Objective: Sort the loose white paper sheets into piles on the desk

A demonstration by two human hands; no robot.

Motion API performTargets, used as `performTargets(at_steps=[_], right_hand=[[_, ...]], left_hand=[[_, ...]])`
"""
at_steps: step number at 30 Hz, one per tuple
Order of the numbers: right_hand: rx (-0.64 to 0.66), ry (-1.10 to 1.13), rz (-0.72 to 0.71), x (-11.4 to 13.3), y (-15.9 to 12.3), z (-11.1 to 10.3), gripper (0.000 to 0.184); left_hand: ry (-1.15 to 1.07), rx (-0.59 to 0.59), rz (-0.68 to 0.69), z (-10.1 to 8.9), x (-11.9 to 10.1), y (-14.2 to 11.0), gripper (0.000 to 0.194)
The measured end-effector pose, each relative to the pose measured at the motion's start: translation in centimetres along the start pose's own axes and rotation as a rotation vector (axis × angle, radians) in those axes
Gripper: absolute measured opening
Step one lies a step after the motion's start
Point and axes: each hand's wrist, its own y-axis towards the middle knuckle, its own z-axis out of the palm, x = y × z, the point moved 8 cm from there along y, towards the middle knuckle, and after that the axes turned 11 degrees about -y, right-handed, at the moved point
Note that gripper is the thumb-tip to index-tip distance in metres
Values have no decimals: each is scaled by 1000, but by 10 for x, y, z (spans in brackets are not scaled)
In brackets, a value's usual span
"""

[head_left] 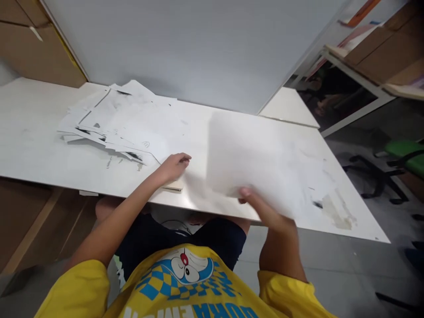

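My right hand (261,205) grips the near edge of a white sheet of paper (243,154), thumb on top. The sheet is blurred by motion and raised over the right half of the table. My left hand (174,167) rests to the left of the sheet with its fingers curled; what they hold, if anything, I cannot make out. Beneath that hand, a flat, pale beige item (174,185) shows at the table's front edge, mostly covered. Just beyond the left hand lies an untidy pile of papers (132,119) with dark smudges and marks.
The white table (33,132) meets a grey panel (198,53) at the back. Cardboard boxes (43,53) stand at the far left. Stains and whitish paper scraps mark the table's right end. A green chair (406,154) and shelves with boxes (387,53) are off to the right.
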Motion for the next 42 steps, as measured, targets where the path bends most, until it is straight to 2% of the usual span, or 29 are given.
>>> performTargets(at_steps=[2,4,6,8,10,11,14,17,19,21,22,24,27,30,33,36,42], right_hand=[[-112,101,-92,1,30,-19,45],[-188,296,-82,-7,64,-20,48],[-214,512,79,-28,96,-5,46],[-173,668,346,-54,114,20,40],[-94,752,564,-72,118,40,31],[-54,787,620,-75,116,47,26],[56,904,623,-69,105,57,30],[143,953,583,-54,87,69,33],[211,876,505,-43,79,83,28],[286,695,381,-30,75,102,28],[321,554,318,-24,76,113,31],[372,187,193,-16,80,138,42],[407,-408,-56,-5,93,173,60],[390,-756,-280,2,102,200,56],[354,-852,-360,1,107,210,49],[337,-868,-382,-1,108,211,48],[311,-839,-365,-1,109,207,51]], left_hand=[[-25,-15,-16,-2,1,-5,34],[-87,-33,-37,-5,2,-8,33],[-197,-46,-82,-7,7,-8,32],[-336,-67,-110,-10,9,-8,32],[-490,-123,-77,-16,7,-8,33],[-556,-173,-31,-22,4,-10,34],[-608,-353,157,-53,-6,-17,33],[-387,-537,259,-100,-6,-22,28],[-77,-728,247,-139,3,-24,29],[283,-877,175,-170,14,-22,37],[398,-907,124,-180,22,-19,45],[554,-898,84,-189,35,-9,55],[646,-891,106,-187,45,-2,59],[665,-875,128,-183,47,-2,59],[662,-837,131,-181,44,-2,57],[650,-796,111,-179,41,1,55],[629,-650,52,-162,33,13,79]])
